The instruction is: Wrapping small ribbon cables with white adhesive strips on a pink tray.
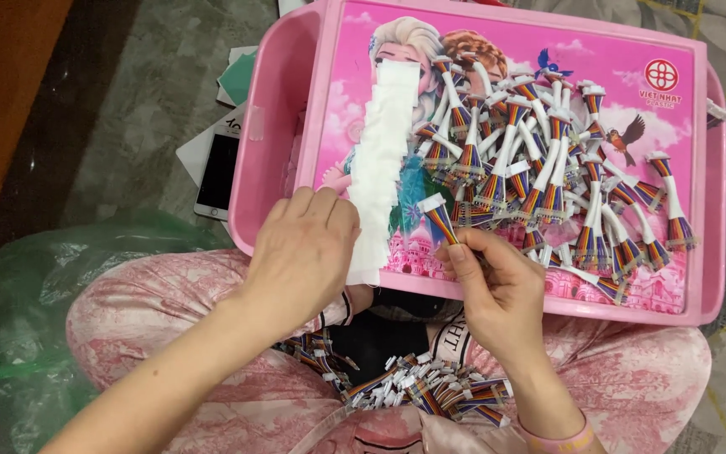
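Head view. The person sits with a pink plastic tray across the lap; its flat top carries a printed cartoon picture.

Right hand: the fingers are closed in a pinch on one short rainbow ribbon cable. The cable stands tilted up and to the left out of the fingertips, its white connector at the upper end, over the near edge of the tray top. The lower end of the cable is hidden inside the hand.

Left hand: it lies knuckles-up at the near left part of the tray, fingers curled loosely downward. The fingertips touch, or lie just beside, the lower end of a strip of white tape pieces — whether they grip a piece cannot be told, since the fingertips are hidden under the hand. The strip runs lengthwise up the tray top, covering part of the printed picture.

Right of the strip, a pile of finished cables covers the centre and right of the tray top; many carry a white wrap around the middle.

Below the tray, between the legs in pink patterned trousers, lies a second heap of loose cables.

Left of the tray, a smartphone lies on the floor, and a green plastic bag sits nearer the left knee.
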